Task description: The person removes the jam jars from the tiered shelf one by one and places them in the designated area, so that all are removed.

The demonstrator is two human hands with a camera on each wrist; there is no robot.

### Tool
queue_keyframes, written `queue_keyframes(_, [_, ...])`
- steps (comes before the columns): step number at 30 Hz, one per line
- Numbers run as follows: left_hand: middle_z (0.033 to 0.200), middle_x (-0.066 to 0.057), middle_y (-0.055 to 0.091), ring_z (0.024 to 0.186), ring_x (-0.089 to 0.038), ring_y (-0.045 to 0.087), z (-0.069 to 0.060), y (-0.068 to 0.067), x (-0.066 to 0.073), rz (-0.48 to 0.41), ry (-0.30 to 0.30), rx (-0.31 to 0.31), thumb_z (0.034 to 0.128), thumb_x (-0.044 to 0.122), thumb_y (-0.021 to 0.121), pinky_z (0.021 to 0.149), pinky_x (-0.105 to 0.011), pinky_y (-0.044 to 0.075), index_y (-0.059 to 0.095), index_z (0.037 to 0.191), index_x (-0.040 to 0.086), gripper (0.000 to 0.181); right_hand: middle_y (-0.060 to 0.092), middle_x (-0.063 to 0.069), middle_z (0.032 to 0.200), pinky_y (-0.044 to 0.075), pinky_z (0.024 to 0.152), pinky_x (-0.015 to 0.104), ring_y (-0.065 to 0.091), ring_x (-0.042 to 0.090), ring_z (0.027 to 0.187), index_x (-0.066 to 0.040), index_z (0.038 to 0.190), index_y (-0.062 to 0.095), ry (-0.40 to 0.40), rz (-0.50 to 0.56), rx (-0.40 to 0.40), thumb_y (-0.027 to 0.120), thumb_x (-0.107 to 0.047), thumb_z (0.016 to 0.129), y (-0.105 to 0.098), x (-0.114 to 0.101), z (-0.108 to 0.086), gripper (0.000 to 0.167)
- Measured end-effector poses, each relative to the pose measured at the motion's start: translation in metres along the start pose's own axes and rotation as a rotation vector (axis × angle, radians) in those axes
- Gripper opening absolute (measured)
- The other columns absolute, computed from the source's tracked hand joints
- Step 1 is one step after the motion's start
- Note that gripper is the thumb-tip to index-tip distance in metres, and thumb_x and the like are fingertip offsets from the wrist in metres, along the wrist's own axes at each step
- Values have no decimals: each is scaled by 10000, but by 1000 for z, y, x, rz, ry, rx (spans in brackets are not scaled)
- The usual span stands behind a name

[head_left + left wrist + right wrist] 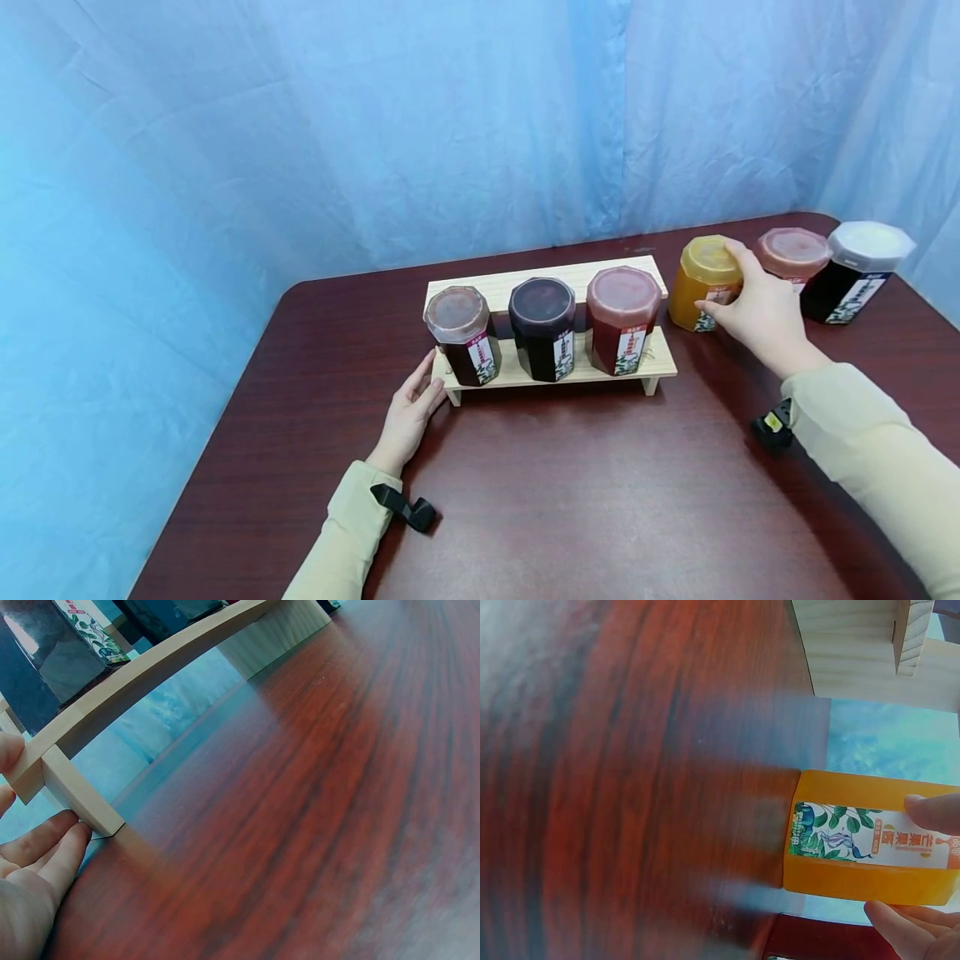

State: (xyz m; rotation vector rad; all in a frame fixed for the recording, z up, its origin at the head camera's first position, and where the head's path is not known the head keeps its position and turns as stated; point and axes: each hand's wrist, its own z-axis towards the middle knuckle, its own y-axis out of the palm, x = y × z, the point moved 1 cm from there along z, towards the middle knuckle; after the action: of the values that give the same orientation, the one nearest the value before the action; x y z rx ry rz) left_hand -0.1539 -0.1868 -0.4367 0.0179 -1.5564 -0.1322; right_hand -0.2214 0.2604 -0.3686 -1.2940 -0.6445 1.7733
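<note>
My right hand [768,317] grips a yellow-orange jar [685,297], thumb on its front label and fingers around its far side. In the right wrist view, the same jar [870,881] shows a white label with leaves and a bird; its base is at or close to the tabletop. My left hand [405,421] touches the left end of a two-tier wooden rack [517,375]. Its fingers rest against the rack's leg [82,791] in the left wrist view. On the rack stand a dark brown-lidded jar [456,312], a near-black jar [542,302] and a red jar [624,292].
Right of my right hand stand a pink-lidded jar [793,244] and a dark jar with a white lid [870,246]. A dark reddish wood table [540,492] holds everything. Blue curtain [450,133] hangs behind and at the left.
</note>
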Motion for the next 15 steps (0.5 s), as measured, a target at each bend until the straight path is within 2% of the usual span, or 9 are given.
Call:
queue_keyframes(5, [1245,-173,517,1030,-37,567,0,-1,-1,3,-1,2,978,71,488,939,-218,452,307,1485,89,539,525,368,1158,393,756,646,523,537,927,-123,1474,265,-12,9,1,765,-145,763,3,-1,3,869])
queue_keyframes(11, [1347,-221,463,1061,-31,563,-1,0,0,-4,-2,-2,982,70,477,939,-207,452,307,1487,98,534,535,366,1136,392,737,648,530,538,891,-143,1473,268,-18,16,11,750,-150,775,3,-1,5,848])
queue_keyframes(15, [1358,-254,448,1065,-34,568,-1,0,1,-9,-2,-6,980,71,480,941,-213,453,313,1487,113,535,539,373,1117,389,725,646,535,543,868,-147,1477,257,-24,17,14,740,-158,785,3,0,5,844])
